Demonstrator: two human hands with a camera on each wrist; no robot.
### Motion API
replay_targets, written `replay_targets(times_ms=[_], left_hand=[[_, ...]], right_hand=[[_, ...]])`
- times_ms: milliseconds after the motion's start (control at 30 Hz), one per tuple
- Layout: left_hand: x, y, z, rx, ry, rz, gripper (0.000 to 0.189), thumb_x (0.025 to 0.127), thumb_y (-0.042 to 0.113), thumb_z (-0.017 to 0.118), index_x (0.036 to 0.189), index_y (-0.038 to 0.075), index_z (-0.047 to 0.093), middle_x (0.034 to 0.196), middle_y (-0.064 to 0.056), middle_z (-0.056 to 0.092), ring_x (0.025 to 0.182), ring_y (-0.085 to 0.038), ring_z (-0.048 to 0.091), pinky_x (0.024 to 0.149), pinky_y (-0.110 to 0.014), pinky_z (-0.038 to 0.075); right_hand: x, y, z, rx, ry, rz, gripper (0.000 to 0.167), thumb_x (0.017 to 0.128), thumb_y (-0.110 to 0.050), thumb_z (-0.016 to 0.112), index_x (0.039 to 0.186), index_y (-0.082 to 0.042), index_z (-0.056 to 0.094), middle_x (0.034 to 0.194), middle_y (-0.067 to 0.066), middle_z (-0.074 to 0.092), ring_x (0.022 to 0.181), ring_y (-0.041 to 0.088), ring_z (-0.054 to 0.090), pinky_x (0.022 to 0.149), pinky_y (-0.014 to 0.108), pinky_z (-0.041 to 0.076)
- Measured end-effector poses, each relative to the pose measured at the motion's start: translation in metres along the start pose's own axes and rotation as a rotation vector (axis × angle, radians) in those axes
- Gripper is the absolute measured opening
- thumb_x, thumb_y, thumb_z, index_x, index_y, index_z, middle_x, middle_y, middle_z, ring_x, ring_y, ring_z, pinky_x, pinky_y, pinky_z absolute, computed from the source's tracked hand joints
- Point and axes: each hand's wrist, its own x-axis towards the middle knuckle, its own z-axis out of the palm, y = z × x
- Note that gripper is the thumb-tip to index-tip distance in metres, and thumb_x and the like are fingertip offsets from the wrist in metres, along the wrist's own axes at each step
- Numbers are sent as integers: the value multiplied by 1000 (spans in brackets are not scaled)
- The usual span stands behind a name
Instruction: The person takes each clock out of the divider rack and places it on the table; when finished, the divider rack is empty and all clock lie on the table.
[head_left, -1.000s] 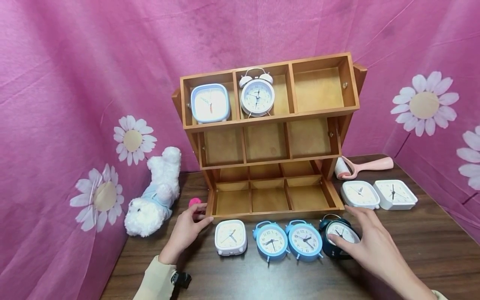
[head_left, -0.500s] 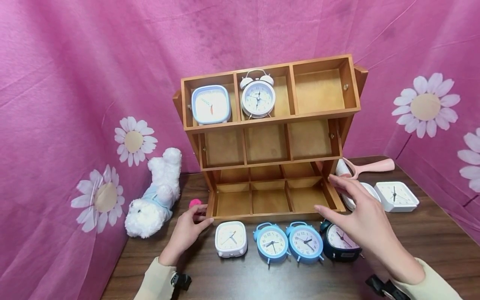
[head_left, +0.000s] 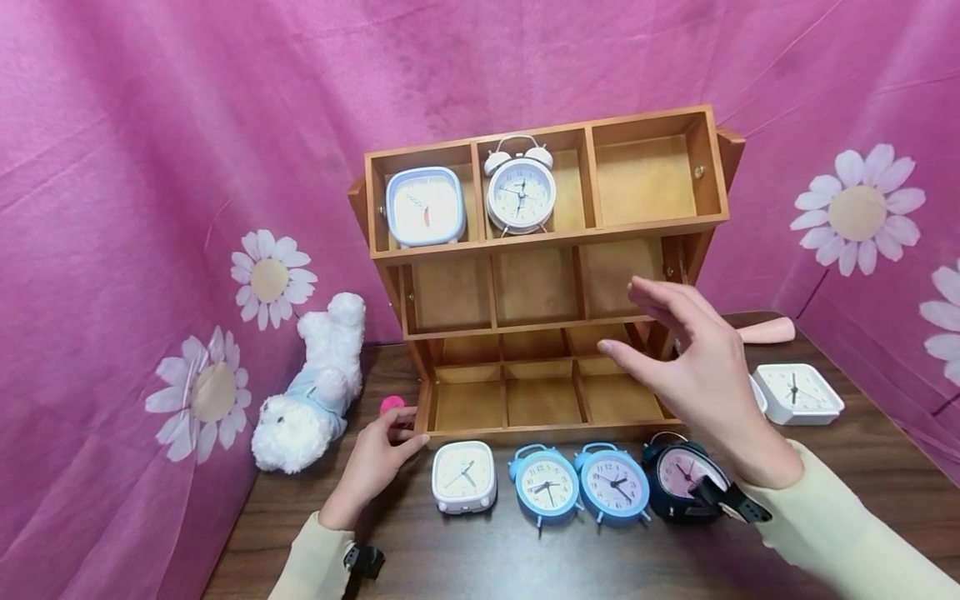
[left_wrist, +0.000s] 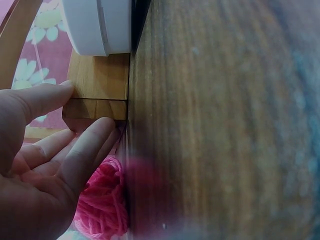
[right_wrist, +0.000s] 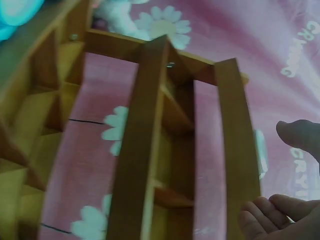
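My left hand [head_left: 378, 457] holds the front left corner of a wooden three-tier shelf [head_left: 457, 432], thumb at the front and fingers round the end. In the left wrist view the fingertips meet the corner block [left_wrist: 95, 107]. Raised before the shelf's right side, my right hand [head_left: 693, 367] holds nothing, thumb and fingers spread apart. Below its wrist sits a dark green alarm clock [head_left: 678, 475], partly covered by the strap. Top compartments hold a blue-rimmed square clock [head_left: 425, 206] and a white twin-bell alarm clock [head_left: 521, 193].
Along the shelf's front stand a white square clock [head_left: 463, 477] and two blue alarm clocks [head_left: 547, 487]. Another white clock [head_left: 798, 393] lies right, by a pink-handled roller [head_left: 768, 331]. Left are a white plush toy [head_left: 315, 387] and pink yarn [left_wrist: 105, 200].
My right hand has left the dark green alarm clock and risen up and to the left, in front of the shelf's right side. The left hand stays at the shelf corner.
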Motion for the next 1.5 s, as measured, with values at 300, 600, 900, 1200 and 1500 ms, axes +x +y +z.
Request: replay_targets(times_ms=[300,600,900,1200,1500], left_hand=[[1,1,1,-2,7,13,43,97,12,89,136,3,74,118,-15,84,102,-25,83,82,-23,60],[1,0,1,0,6,13,42,97,12,89,136,3,74,119,-16,83,103,-25,83,83,-24,61],[1,0,1,-5,6,8,42,97,12,89,136,2,74,120,-16,83,103,-26,83,83,-24,61],[1,0,1,-11,1,4,43,97,13,89,136,2,74,121,-16,82,103,-26,83,82,-24,61],[0,0,1,-10,-6,-2,43,98,14,88,137,2,73,125,-17,82,104,-26,83,82,-25,62]], right_hand=[[38,-29,5,41,60,-84,74,83,-7,100,150,-15,71,143,5,73,129,-10,64,115,10,48],[63,-33,13,-23,90,-111,73,84,-19,101,150,-15,71,146,6,73,136,20,68,116,14,44],[90,-36,25,-17,130,-193,74,81,-21,103,147,-8,72,142,10,74,131,24,68,116,34,48],[109,-43,42,-1,142,-263,80,79,-18,103,148,3,68,144,21,69,133,30,66,117,43,49],[126,-49,61,-29,118,-258,82,79,-17,102,149,5,65,142,25,61,135,35,60,122,46,45]])
